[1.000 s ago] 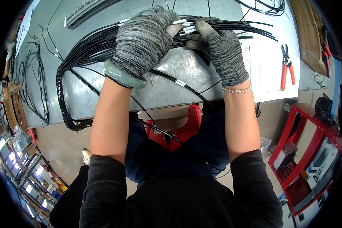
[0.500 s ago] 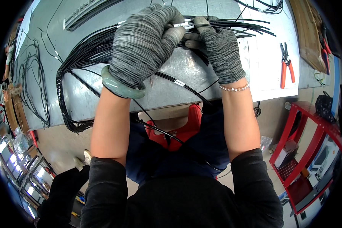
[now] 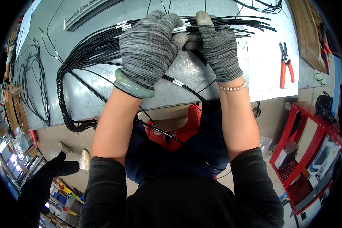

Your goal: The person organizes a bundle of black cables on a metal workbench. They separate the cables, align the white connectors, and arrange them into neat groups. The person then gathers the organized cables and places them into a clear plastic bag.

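A thick bundle of black wires (image 3: pixel 91 47) fans across the metal table and passes under both of my hands. White marker sleeves (image 3: pixel 181 29) sit on several of the wires. My left hand (image 3: pixel 150 47), in a grey striped knit glove, is closed round the wires at a white sleeve, thumb and fingers pressed together. Close by on the right, my right hand (image 3: pixel 218 49) wears the same kind of glove and is closed on the wires too, its thumb laid upward across them. The loose wire ends stick out to its right. Palms and some fingertips are hidden.
Red-handled pliers (image 3: pixel 287 66) lie on a white paper sheet (image 3: pixel 271 85) at the right. A grey slotted strip (image 3: pixel 89 14) lies at the far left. More thin black wires (image 3: pixel 34 87) rest at the left edge. A red rack (image 3: pixel 292 152) stands at lower right; a person's legs (image 3: pixel 60 165) show lower left.
My left hand has shifted slightly right along the wires, uncovering more white sleeves. My right thumb has lifted to a more upright pose. The other person's legs have moved at lower left.
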`<act>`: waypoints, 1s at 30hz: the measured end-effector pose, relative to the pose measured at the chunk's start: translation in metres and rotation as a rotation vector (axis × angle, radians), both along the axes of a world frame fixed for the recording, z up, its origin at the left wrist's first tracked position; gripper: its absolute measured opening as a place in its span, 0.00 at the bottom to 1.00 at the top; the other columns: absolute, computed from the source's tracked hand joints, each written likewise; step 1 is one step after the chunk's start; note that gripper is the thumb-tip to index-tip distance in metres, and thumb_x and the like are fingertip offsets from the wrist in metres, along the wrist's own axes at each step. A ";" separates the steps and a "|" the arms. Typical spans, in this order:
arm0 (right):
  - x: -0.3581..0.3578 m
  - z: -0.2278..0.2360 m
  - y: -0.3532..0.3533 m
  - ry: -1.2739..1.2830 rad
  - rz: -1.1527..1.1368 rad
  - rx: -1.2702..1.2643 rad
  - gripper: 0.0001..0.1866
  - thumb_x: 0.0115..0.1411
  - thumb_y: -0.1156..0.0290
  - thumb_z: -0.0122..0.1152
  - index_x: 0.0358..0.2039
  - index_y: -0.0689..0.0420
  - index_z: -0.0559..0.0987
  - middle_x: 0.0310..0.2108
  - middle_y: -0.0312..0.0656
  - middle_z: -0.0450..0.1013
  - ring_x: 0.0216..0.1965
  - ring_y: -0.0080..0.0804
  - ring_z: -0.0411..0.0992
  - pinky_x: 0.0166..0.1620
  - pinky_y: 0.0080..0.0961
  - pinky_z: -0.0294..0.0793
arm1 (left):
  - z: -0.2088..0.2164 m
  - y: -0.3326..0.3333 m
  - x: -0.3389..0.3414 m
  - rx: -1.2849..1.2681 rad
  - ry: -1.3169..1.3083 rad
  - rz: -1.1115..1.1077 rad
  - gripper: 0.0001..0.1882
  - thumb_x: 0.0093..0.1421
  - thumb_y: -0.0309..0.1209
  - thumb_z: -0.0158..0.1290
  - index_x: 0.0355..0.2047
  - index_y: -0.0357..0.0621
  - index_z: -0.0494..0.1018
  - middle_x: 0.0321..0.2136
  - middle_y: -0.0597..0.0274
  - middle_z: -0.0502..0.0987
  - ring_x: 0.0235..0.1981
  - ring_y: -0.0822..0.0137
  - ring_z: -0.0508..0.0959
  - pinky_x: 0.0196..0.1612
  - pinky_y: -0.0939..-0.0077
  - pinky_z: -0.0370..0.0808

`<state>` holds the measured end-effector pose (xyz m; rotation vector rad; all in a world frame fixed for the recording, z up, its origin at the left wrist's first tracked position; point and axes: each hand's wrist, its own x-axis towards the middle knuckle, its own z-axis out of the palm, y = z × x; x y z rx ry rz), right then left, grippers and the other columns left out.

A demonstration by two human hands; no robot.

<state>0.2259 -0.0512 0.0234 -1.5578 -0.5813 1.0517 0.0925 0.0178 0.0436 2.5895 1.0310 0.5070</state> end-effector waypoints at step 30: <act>0.012 -0.022 -0.001 -0.253 0.111 0.166 0.19 0.57 0.56 0.56 0.31 0.63 0.75 0.22 0.43 0.76 0.23 0.28 0.75 0.28 0.21 0.76 | 0.011 0.010 0.000 -0.096 0.051 -0.118 0.12 0.55 0.38 0.53 0.36 0.44 0.75 0.27 0.56 0.76 0.30 0.61 0.77 0.35 0.71 0.72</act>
